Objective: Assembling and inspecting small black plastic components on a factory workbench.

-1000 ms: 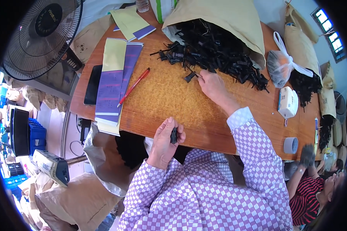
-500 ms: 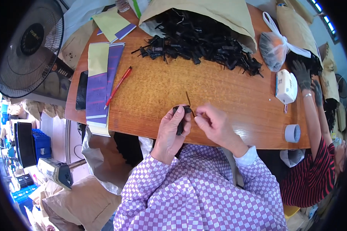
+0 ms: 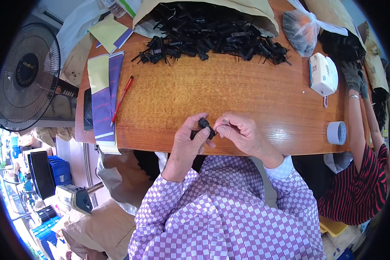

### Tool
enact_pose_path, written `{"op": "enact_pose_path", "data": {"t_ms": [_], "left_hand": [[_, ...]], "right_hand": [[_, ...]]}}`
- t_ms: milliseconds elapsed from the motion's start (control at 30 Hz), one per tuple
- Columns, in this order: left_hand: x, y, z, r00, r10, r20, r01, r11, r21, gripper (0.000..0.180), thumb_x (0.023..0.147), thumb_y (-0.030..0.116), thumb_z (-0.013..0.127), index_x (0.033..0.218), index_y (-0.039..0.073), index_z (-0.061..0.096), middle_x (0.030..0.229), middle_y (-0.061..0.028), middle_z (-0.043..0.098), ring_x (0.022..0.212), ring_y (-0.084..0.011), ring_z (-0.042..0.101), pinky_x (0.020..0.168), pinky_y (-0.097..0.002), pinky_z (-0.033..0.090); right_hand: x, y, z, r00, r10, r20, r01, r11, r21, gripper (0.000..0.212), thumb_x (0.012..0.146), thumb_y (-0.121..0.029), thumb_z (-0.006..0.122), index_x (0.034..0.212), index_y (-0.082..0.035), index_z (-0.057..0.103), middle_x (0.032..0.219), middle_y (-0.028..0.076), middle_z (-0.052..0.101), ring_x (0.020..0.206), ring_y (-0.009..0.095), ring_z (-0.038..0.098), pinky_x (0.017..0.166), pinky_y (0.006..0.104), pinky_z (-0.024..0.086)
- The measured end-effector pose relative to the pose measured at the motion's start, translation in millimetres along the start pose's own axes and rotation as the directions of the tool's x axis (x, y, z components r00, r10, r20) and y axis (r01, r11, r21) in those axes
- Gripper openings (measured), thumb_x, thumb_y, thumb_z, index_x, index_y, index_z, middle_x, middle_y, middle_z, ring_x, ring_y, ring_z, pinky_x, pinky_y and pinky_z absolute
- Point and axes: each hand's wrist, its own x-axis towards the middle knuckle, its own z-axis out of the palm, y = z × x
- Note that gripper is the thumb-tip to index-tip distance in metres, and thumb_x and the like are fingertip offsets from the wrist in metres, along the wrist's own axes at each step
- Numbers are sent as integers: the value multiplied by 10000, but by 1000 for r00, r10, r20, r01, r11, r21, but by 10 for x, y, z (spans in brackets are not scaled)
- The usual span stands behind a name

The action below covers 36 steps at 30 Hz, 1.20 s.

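Over the near edge of the table, my left hand [image 3: 187,143] grips a small black plastic part [image 3: 205,124] with a rounded end between thumb and fingers. My right hand [image 3: 242,133] is right beside it, fingertips pinched together close to the part's lower side. What lies in that pinch is too small to make out. Farther off, a pile of similar black parts [image 3: 203,41] with thin strips sticking out spills from the mouth of a brown paper sack [image 3: 251,8].
Purple and yellow paper sheets [image 3: 100,104] and a red pen [image 3: 122,100] lie left. Right are a tissue pack [image 3: 323,74], a tape roll [image 3: 336,132] and a tied plastic bag [image 3: 300,37]. A co-worker's gloved hands [image 3: 352,78] work at another sack. A fan [image 3: 28,71] stands left.
The thin black strip that stood up from the part no longer shows. My left hand has turned the part, and its rounded end now faces up. The view has shifted slightly.
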Motion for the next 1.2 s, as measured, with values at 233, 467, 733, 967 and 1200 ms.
{"op": "enact_pose_path", "data": {"t_ms": [233,467,733,967,1200], "left_hand": [[8,-105,102,971,224,86,-239,905,351,494,827,-87,571,1283,31,423,1001,-68,589,754,-92,592,623,-210,490],[32,-154,48,951,310,11,-272,818,507,456,838,-85,561,1258,35,430,900,-43,546,727,-78,558,632,-210,489],[7,-144,-105,930,363,-58,-300,841,451,402,853,-86,522,1219,44,418,869,-32,501,687,-71,522,605,-200,464],[-57,-108,-247,931,357,-72,-292,850,439,343,851,-84,525,1147,48,416,860,-39,500,694,-99,526,619,-219,458],[-105,-8,-250,852,515,-94,-323,659,680,309,845,-44,559,1104,48,418,842,-189,596,782,-355,642,628,-382,497]], "right_hand": [[26,59,43,993,117,-5,-117,991,64,88,865,-48,633,900,-45,553,745,-76,455,668,19,409,581,182,346],[46,225,158,983,147,-114,-147,989,10,162,916,-155,589,838,-28,525,676,-45,446,607,41,399,511,230,340],[111,71,328,988,155,-22,-156,979,-131,191,973,-165,478,886,1,515,633,30,430,579,104,417,514,272,358],[196,45,515,999,44,-1,-43,967,-249,174,973,-167,471,939,-4,522,662,43,470,587,118,471,529,270,386],[247,98,674,996,69,-61,-84,947,-311,164,973,-174,476,973,-20,535,660,41,470,584,116,469,529,270,387]]}}
